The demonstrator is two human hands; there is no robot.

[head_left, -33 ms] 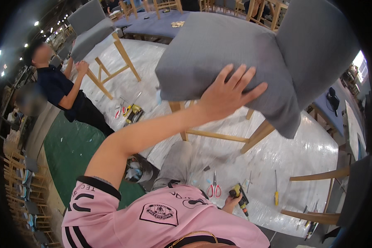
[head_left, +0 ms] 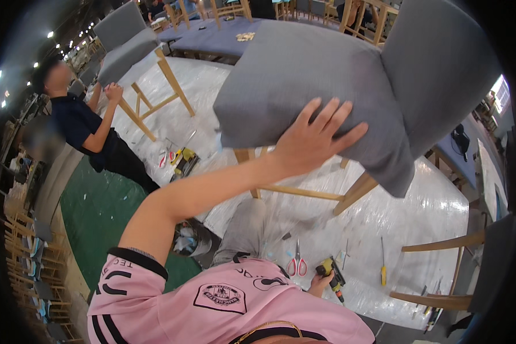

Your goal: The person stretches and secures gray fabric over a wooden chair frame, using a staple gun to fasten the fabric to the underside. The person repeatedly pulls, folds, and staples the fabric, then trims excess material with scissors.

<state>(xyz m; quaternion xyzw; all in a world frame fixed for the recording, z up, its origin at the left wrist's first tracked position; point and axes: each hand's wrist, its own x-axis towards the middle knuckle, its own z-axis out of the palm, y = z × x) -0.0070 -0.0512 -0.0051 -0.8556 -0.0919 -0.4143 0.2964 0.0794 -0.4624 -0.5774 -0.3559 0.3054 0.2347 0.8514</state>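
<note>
A wooden-legged chair covered in grey fabric [head_left: 304,63] stands in front of me on a plastic-covered tabletop [head_left: 418,223]. My left hand [head_left: 315,137] lies on the front corner of its seat, fingers spread over the cloth. Below that hand the grey cover hangs loose past the seat's edge on the right. Low in the view, my right hand [head_left: 321,283] is wrapped round a yellow-and-black staple gun [head_left: 332,276], close to the tabletop. Part of that hand is hidden by the tool and my shirt. Scissors with red-and-white handles [head_left: 297,265] lie just left of it.
A yellow-handled screwdriver [head_left: 383,275] lies right of the staple gun. Wooden legs of another chair [head_left: 441,246] jut in from the right. At left, a co-worker [head_left: 92,126] handles another grey chair [head_left: 129,54]; a second yellow tool [head_left: 184,161] lies nearby. A bucket [head_left: 198,238] stands by my leg.
My left hand sits slightly lower on the seat, its fingers still spread. The staple gun remains in my right hand, nearly in the same place.
</note>
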